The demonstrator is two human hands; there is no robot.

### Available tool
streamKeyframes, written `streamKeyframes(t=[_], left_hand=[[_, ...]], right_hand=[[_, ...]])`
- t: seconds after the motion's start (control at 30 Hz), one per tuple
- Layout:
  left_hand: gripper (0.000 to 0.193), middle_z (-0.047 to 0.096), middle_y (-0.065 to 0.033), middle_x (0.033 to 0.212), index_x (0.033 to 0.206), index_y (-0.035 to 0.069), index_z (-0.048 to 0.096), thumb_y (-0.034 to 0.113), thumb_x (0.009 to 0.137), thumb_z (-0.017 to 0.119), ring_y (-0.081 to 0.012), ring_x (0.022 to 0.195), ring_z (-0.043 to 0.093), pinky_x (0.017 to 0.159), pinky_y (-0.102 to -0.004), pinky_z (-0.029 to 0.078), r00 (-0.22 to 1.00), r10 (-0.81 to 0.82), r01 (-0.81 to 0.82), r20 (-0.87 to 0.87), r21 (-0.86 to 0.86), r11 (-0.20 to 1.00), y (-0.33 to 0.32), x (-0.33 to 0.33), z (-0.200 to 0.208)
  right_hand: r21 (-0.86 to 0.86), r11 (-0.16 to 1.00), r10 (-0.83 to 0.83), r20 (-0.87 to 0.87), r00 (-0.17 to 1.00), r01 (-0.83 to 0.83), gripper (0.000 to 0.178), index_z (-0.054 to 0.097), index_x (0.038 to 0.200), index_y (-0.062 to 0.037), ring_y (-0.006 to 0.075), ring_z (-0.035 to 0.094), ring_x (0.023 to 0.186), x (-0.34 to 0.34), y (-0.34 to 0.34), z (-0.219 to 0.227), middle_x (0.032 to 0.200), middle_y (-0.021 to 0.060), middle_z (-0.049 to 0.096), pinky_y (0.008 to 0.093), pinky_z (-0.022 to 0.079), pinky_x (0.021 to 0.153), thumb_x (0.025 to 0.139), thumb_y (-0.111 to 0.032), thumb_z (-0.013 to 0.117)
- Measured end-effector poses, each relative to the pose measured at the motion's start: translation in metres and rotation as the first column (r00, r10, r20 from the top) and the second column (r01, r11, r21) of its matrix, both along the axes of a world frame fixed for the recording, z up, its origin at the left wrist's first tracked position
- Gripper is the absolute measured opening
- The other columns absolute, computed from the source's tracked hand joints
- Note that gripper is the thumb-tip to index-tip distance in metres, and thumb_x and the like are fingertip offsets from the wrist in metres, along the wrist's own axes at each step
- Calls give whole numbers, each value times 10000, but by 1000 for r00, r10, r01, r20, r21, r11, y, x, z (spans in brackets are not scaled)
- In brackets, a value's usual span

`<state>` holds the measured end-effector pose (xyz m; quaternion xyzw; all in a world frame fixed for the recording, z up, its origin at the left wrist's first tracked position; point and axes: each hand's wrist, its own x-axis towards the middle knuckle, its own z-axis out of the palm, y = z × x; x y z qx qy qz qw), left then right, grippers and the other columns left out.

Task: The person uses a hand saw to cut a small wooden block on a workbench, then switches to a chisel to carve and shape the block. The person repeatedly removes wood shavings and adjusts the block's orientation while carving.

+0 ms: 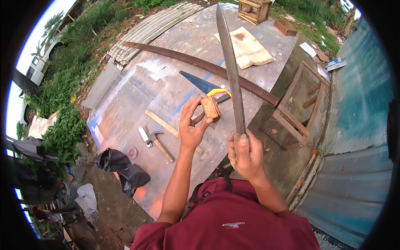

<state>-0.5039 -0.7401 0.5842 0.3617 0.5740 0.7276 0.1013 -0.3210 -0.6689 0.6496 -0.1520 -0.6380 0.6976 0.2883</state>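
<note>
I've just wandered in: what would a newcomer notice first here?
The long metal blade, held nearly upright in the right hand, stands out first. Next comes the small wooden block in the left hand. Just beyond it, a yellow-handled saw lies on the paint-stained table.

Outdoor workshop, worktable point(137, 104), saw point(198, 84), hammer point(163, 150), grass point(81, 52)

The paint-stained worktop point(133, 104) carries a blue-bladed handsaw point(198, 83), a claw hammer point(163, 150), a wooden batten point(160, 123), a stained brown sheet point(254, 50) and a slatted wooden box point(254, 11). A long brown plank point(179, 53) lies across it, overhanging the right edge.
</note>
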Motion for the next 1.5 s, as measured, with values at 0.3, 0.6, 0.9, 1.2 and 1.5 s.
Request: streamKeyframes(t=[0.3,0.6,0.9,1.2,1.5], left_hand=[[684,461,-119,1425,1418,51,543,104,806,844,-267,1328,518,1042,-444,558,999,-45,45,-2,31,999,-3,10,-7],[671,465,-113,1422,1416,52,544,74,810,833,-258,1320,520,1033,-428,564,999,34,-34,-25,4,999,2,9,-4],[670,466,-113,1424,1415,56,545,77,811,835,-256,1324,517,1021,-424,571,999,8,-8,-39,6,1000,4,13,-6],[628,468,-115,1409,1400,36,546,41,828,805,-252,1321,514,1019,-420,572,997,45,-47,-64,-17,999,9,14,1],[628,473,-118,1399,1397,35,548,51,826,809,-248,1314,520,1030,-422,566,998,43,-45,-52,-37,998,15,15,4]], right_hand=[[339,938,-148,194,970,75,409,517,870,28,332,595,498,-9,-11,-44,567,168,545,419,433,502,1039,-343,549],[-96,993,78,78,994,-71,480,558,946,16,76,491,497,13,9,24,606,2,517,262,401,467,1058,-447,500],[312,950,-105,265,958,18,409,520,877,46,333,625,549,-3,3,-49,637,198,578,424,453,544,1033,-331,552],[-505,831,358,166,919,-233,503,523,883,-15,96,451,466,5,34,-21,622,14,462,260,401,440,1075,-473,446],[258,957,-97,-151,984,134,353,575,917,11,152,560,495,13,11,13,572,68,523,339,414,484,1029,-322,536]])
